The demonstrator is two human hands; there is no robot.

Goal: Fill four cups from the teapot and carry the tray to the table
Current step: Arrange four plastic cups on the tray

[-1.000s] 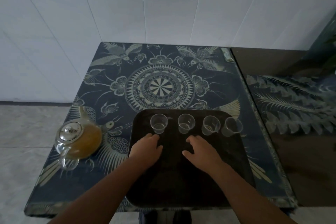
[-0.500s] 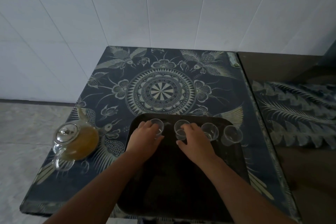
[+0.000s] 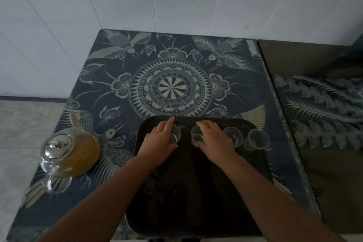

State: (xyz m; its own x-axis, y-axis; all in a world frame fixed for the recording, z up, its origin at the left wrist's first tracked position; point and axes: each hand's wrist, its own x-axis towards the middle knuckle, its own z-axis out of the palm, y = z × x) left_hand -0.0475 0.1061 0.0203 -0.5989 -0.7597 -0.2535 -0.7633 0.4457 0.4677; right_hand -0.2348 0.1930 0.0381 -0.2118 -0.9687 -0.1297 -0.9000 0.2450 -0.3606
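Note:
A dark tray (image 3: 196, 192) lies on the patterned table's near side. Several small clear cups stand in a row along its far edge. My left hand (image 3: 160, 141) wraps around the leftmost cup (image 3: 175, 134), index finger stretched past its rim. My right hand (image 3: 213, 139) grips the second cup (image 3: 196, 136). Two more cups (image 3: 234, 135) (image 3: 256, 139) stand free to the right, empty. A glass teapot (image 3: 68, 151) with a metal lid and amber tea sits left of the tray, spout pointing away.
The table (image 3: 170, 88) carries a dark blue cloth with a mandala and bird pattern. A second dark glass-topped surface (image 3: 322, 116) adjoins on the right. White wall panels rise behind; pale floor tiles (image 3: 25, 124) show at the left.
Both hands have slid forward across the tray from its middle and closed around the two left cups. The teapot and the other cups stay put.

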